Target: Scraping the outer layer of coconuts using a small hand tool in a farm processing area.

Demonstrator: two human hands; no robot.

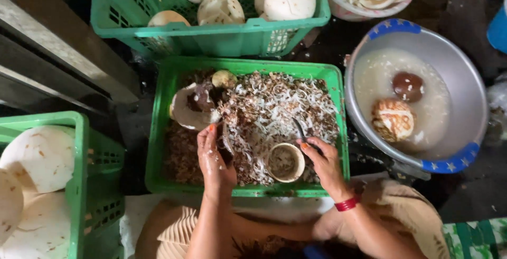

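Head view: left hand clamped on a dark coconut piece, right hand gripping a knife, both over the near green crate of shavings. Risk: blade slipping on wet husk toward fingers.

Blade mostly hidden under right hand; its handle is not seen. Object in left hand is too dark to tell. Left crate and top crate are cut off by edges.
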